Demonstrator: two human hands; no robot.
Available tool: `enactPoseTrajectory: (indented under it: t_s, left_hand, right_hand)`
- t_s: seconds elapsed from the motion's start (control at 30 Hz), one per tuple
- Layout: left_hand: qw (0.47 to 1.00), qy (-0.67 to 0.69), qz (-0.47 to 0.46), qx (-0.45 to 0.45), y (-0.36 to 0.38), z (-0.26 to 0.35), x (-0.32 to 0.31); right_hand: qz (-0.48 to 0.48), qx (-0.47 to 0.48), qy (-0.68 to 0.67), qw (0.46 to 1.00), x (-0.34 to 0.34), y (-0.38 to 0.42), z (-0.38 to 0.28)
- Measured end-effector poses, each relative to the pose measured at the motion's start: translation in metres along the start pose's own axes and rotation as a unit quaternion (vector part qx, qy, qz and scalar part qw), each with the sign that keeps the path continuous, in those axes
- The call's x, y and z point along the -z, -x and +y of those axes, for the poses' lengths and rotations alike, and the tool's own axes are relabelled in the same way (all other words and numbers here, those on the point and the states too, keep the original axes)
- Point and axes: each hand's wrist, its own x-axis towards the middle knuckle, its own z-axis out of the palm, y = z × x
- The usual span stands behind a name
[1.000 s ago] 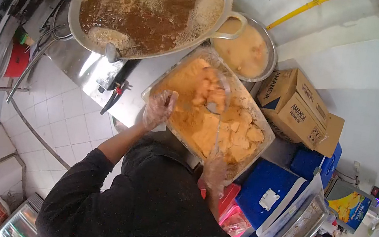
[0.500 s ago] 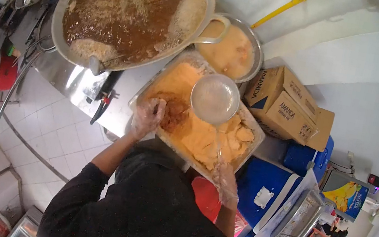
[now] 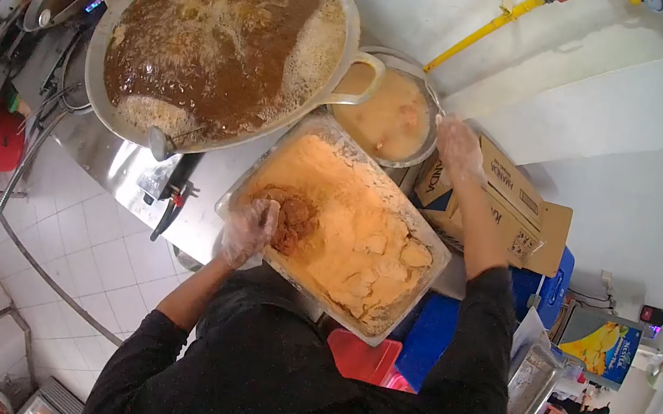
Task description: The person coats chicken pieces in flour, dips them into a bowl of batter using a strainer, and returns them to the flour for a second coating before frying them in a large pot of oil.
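Note:
My left hand (image 3: pixel 249 233), in a clear plastic glove, rests over the near left edge of a large tub (image 3: pixel 410 315) of orange-tan powder. Its fingers are curled in beside a darker brown, wet-looking clump (image 3: pixel 294 225); what they hold, if anything, is hidden. My right hand (image 3: pixel 460 151), also gloved, reaches to the far right rim of a round metal bowl (image 3: pixel 430 146). It is closed on the thin metal handle of a strainer (image 3: pixel 435 100); the mesh head cannot be made out. Cloudy tan liquid with paler pinkish pieces fills the bowl.
A wide two-handled pan (image 3: pixel 96 53) of bubbling brown oil stands at upper left, a ladle-like metal tool (image 3: pixel 159 143) at its near rim. A cardboard box (image 3: pixel 514 206) and a blue cooler (image 3: pixel 427 339) lie at right. A yellow pipe (image 3: pixel 484 40) runs along the wall.
My right hand has moved from the tub's near right edge up to the bowl, taking the strainer away from above the powder. The left hand stays nearly where it was.

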Motion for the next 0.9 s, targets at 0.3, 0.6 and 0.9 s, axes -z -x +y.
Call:
enactPoseTrajectory:
  t_s: [0.3, 0.6, 0.9]
  left_hand:
    - [0.998, 0.047, -0.029, 0.023, -0.010, 0.020, 0.018]
    - [0.995, -0.068, -0.047, -0.064, -0.003, 0.014, 0.008]
    - [0.974, -0.164, -0.085, -0.132, 0.010, -0.008, -0.009]
  right_hand:
    - [-0.218, -0.074, -0.039, 0.972, 0.022, -0.042, 0.051]
    - [-0.286, -0.144, -0.147, 0.936, 0.025, 0.015, 0.068]
    - [-0.474, -0.261, -0.397, 0.741, 0.063, 0.024, 0.025]
